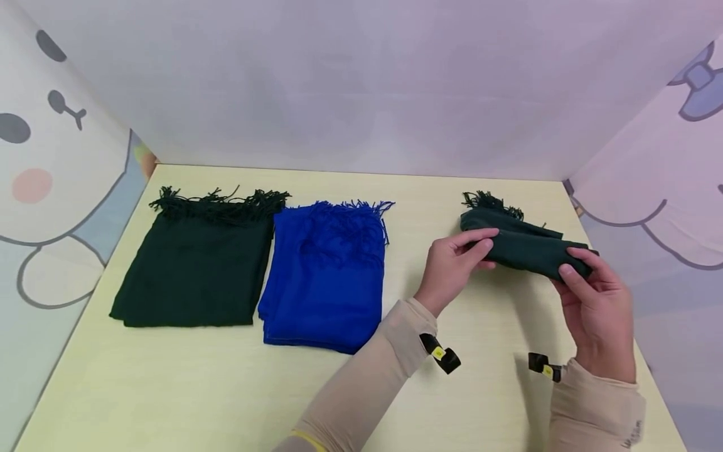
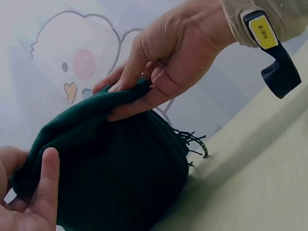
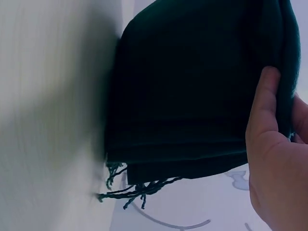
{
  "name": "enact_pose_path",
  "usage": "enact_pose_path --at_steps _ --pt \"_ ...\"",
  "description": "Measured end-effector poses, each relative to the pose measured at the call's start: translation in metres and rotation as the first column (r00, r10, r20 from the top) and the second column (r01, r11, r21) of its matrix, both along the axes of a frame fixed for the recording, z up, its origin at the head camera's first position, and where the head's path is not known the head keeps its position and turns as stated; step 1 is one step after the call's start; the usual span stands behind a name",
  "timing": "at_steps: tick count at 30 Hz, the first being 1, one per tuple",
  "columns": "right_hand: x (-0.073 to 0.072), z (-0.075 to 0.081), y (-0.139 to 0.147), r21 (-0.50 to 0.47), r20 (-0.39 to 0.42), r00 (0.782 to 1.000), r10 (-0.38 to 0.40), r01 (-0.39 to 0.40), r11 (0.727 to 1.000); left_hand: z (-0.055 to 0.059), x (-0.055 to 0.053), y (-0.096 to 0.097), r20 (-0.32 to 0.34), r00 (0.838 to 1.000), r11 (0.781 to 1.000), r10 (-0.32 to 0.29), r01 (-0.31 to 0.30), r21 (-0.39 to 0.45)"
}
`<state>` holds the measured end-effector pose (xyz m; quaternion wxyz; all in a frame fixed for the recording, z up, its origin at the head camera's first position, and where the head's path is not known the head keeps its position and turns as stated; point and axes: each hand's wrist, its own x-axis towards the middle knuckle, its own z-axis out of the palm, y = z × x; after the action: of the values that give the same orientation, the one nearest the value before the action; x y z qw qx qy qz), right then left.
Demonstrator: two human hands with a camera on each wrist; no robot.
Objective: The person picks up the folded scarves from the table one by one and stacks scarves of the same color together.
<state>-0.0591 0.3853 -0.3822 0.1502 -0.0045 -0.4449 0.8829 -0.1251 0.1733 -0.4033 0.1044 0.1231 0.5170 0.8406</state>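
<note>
A folded dark green scarf with a fringe is lifted at the right end of the table, its near edge raised and the fringed far end low. My left hand pinches the left end of that raised edge between thumb and fingers. At the other end my right hand grips the edge, thumb on top. In the left wrist view the scarf hangs between both hands as a thick, layered fold. The right wrist view shows the right hand on the cloth and the fringe near the tabletop.
Another dark green fringed scarf lies folded flat at the left of the pale table. Beside it lies a folded blue fringed scarf, close to my left forearm. A pale curtain hangs behind the table, with cartoon-printed cloth at both sides.
</note>
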Motion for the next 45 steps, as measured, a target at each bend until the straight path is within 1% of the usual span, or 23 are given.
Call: enact_pose_path --at_steps 4,7,9,13,16,19,25,28,30,33,38,42,44,45 --pt "-0.002 0.005 -0.009 0.018 -0.039 0.998 -0.045 0.046 0.999 0.007 0.001 -0.004 -0.073 0.996 0.998 0.051 -0.053 -0.03" --pt "-0.004 0.008 -0.016 0.031 -0.07 0.995 -0.074 0.076 0.997 0.015 0.003 -0.008 -0.121 0.988 0.995 0.095 -0.098 -0.024" --pt "-0.005 0.011 -0.02 0.033 -0.091 0.992 -0.09 0.093 0.995 0.02 0.005 -0.011 -0.166 0.979 0.991 0.121 -0.127 -0.03" --pt "-0.006 0.017 -0.029 0.009 -0.139 0.984 -0.108 0.11 0.994 0.029 0.007 -0.019 -0.254 0.954 0.98 0.161 -0.185 -0.074" --pt "-0.008 0.02 -0.037 -0.015 -0.17 0.979 -0.108 0.107 0.994 0.034 0.008 -0.024 -0.293 0.939 0.969 0.181 -0.22 -0.11" --pt "-0.009 0.02 -0.043 -0.023 -0.209 0.972 -0.108 0.105 0.994 0.037 0.009 -0.029 -0.302 0.935 0.969 0.186 -0.225 -0.098" --pt "-0.011 0.021 -0.049 -0.055 -0.267 0.957 -0.114 0.103 0.993 0.043 0.012 -0.037 -0.3 0.937 0.982 0.177 -0.191 -0.015" --pt "-0.012 0.023 -0.051 -0.079 -0.288 0.952 -0.102 0.083 0.993 0.047 0.014 -0.04 -0.317 0.93 0.981 0.186 -0.195 0.004" --pt "-0.013 0.024 -0.054 -0.09 -0.298 0.95 -0.094 0.07 0.993 0.05 0.016 -0.043 -0.326 0.924 0.978 0.2 -0.208 0.01" --pt "-0.016 0.027 -0.059 -0.098 -0.305 0.948 -0.087 0.06 0.993 0.058 0.02 -0.049 -0.332 0.916 0.972 0.225 -0.234 0.013" --pt "-0.018 0.031 -0.069 -0.061 -0.298 0.953 -0.062 0.046 0.997 0.077 0.028 -0.065 -0.332 0.908 0.963 0.254 -0.268 0.003" --pt "-0.018 0.034 -0.075 -0.039 -0.281 0.959 -0.038 0.028 0.999 0.087 0.032 -0.076 -0.344 0.903 0.961 0.258 -0.276 -0.003" --pt "-0.018 0.036 -0.077 -0.029 -0.276 0.961 -0.035 0.028 0.999 0.091 0.033 -0.08 -0.361 0.897 0.961 0.256 -0.277 -0.008" --pt "-0.018 0.037 -0.079 -0.026 -0.273 0.961 -0.034 0.028 0.999 0.093 0.033 -0.082 -0.374 0.892 0.96 0.256 -0.281 -0.015"
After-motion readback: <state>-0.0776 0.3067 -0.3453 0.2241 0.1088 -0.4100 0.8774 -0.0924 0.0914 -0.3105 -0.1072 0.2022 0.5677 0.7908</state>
